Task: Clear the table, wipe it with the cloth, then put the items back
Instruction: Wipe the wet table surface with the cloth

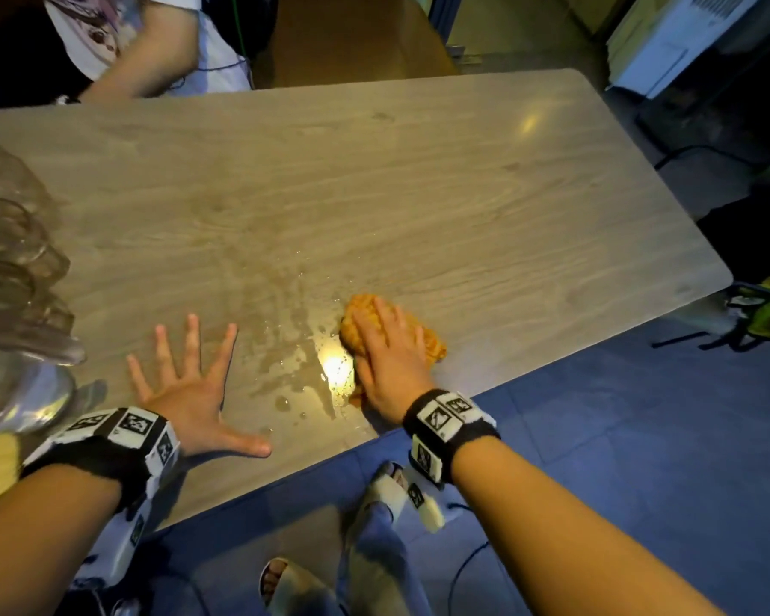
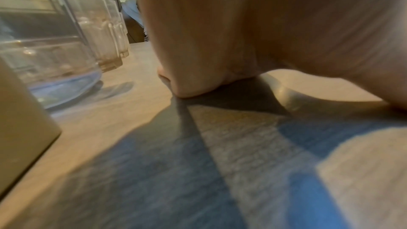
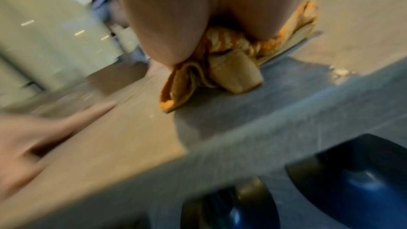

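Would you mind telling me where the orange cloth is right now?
In the head view the orange cloth lies under the right hand near the table's front edge, just right of the wet patch.

The right hand (image 1: 387,353) is covering most of the orange cloth (image 1: 432,344). The picture's left edge is cutting off the glassware (image 1: 14,269). Blur is smearing the left hand (image 3: 28,138) in the right wrist view.

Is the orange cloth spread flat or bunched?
Bunched: the orange cloth shows folds and rolled layers under the right hand.
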The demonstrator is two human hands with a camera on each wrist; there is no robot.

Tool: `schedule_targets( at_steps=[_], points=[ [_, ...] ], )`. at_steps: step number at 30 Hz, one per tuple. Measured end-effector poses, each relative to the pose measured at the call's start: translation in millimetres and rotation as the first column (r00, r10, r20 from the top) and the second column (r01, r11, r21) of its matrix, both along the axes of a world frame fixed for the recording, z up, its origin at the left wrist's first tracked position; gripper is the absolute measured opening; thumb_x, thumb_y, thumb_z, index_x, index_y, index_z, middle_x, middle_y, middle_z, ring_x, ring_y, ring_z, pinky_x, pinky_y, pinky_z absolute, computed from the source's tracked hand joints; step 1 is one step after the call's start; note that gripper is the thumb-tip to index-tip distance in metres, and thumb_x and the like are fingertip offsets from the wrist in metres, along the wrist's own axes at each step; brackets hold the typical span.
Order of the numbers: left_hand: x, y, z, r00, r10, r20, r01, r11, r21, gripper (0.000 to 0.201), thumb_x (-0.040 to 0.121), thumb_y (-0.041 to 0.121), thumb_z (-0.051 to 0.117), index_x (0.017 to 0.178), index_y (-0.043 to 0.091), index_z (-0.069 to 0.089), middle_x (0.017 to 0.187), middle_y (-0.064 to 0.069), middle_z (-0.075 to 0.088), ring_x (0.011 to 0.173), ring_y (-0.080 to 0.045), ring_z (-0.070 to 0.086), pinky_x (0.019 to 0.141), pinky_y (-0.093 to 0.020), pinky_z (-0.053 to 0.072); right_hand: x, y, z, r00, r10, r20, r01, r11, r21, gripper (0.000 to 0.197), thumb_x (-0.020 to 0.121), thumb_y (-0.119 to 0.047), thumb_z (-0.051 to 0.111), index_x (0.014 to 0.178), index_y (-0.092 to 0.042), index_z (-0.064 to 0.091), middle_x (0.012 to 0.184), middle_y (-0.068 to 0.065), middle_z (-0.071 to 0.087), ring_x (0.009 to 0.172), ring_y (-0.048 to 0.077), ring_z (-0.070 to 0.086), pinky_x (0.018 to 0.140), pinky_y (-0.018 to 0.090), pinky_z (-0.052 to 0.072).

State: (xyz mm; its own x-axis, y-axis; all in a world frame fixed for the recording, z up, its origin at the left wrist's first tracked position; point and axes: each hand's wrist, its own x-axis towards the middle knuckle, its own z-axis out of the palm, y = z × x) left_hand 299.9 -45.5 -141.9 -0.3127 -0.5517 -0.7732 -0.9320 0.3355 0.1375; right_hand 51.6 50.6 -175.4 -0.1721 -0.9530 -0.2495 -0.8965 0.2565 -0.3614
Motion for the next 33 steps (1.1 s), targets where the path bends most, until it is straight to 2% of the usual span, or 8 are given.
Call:
schedule_targets(
  at_steps=[4,10,14,18,21,24,30,33],
  points=[
    [-0.2,0.2,0.0,1.000,-0.005,0.004,0.005,1.000,0.006,0.166,0.024,0.103,0.057,0.132,0.042,-0.053,0.128,-0.005,-0.070,0.125,-0.045,-0.055,0.106,-0.073,-0.021,-29.7,42.9,0.0,0.896,0.437,0.073,-0.433,0.899,-0.061,0.061,0.098,-0.034,0.045,0.152,-0.037,0.019,0.163,0.000,0.010,0.150,0.027,0.009,0.118,0.053,0.002],
    [0.3,-2.6,-2.8,1.000,-0.009,0.002,0.010,1.000,-0.011,0.166,0.022,0.105,0.055,0.130,0.042,-0.054,0.130,-0.005,-0.069,0.126,-0.046,-0.054,0.103,-0.070,-0.025,-68.3,-39.5,-3.0,0.931,-0.352,-0.093,0.357,0.934,0.034,0.064,0.100,-0.036,0.039,0.155,-0.029,0.009,0.164,0.006,0.001,0.149,0.036,0.007,0.117,0.059,0.010],
    [-0.4,-3.1,-1.7,1.000,-0.010,-0.003,0.010,1.000,-0.004,0.167,0.021,0.105,0.054,0.131,0.042,-0.053,0.130,-0.004,-0.069,0.125,-0.045,-0.055,0.092,-0.067,-0.030,2.1,-37.3,4.0,0.996,0.090,0.027,-0.089,0.996,-0.034,0.065,0.097,-0.025,0.048,0.154,-0.032,0.019,0.164,0.003,0.005,0.150,0.033,0.002,0.117,0.061,0.002],
    [0.1,-3.3,-2.1,1.000,-0.004,-0.006,0.004,1.000,0.006,0.166,0.022,0.104,0.055,0.130,0.041,-0.054,0.129,-0.005,-0.069,0.125,-0.045,-0.055,0.100,-0.071,-0.026,-37.3,4.6,-0.5,0.874,0.471,0.116,-0.466,0.882,-0.072,0.061,0.097,-0.033,0.047,0.152,-0.038,0.021,0.163,-0.001,0.012,0.150,0.027,0.009,0.116,0.058,0.000],
    [0.8,-3.2,-4.0,1.000,-0.004,-0.005,0.004,1.000,0.000,0.166,0.023,0.105,0.055,0.129,0.041,-0.055,0.129,-0.006,-0.069,0.126,-0.045,-0.054,0.107,-0.073,-0.021,-79.2,-32.0,-6.1,1.000,-0.010,0.012,0.011,0.999,-0.043,0.064,0.096,-0.041,0.040,0.153,-0.040,0.010,0.163,0.005,0.011,0.147,0.035,0.015,0.116,0.059,0.013],
    [0.5,-3.8,-5.6,1.000,-0.012,0.002,0.012,1.000,-0.013,0.165,0.023,0.106,0.053,0.130,0.040,-0.055,0.130,-0.007,-0.069,0.126,-0.046,-0.054,0.109,-0.075,-0.018,-50.6,-87.8,-1.4,0.953,-0.295,-0.063,0.297,0.954,0.032,0.065,0.099,-0.032,0.043,0.155,-0.031,0.009,0.164,0.006,-0.001,0.149,0.036,0.002,0.117,0.061,0.005],
    [0.4,-2.4,-6.2,1.000,0.003,-0.003,-0.003,1.000,-0.020,0.166,0.023,0.106,0.053,0.131,0.040,-0.054,0.132,-0.007,-0.068,0.127,-0.046,-0.054,0.111,-0.075,-0.016,-28.8,-49.5,1.3,0.892,0.432,0.133,-0.429,0.902,-0.056,0.061,0.098,-0.032,0.047,0.152,-0.037,0.020,0.164,-0.002,0.008,0.151,0.025,0.002,0.115,0.052,-0.005],
    [-1.5,-3.6,-6.4,1.000,0.018,0.005,-0.018,1.000,0.001,0.167,0.021,0.107,0.052,0.130,0.040,-0.055,0.132,-0.007,-0.067,0.127,-0.046,-0.054,0.110,-0.074,-0.018,-71.5,-79.8,-4.7,0.974,0.217,0.057,-0.215,0.975,-0.050,0.062,0.098,-0.036,0.043,0.154,-0.034,0.016,0.164,0.002,0.009,0.150,0.026,0.006,0.118,0.060,0.003]
  ],
)
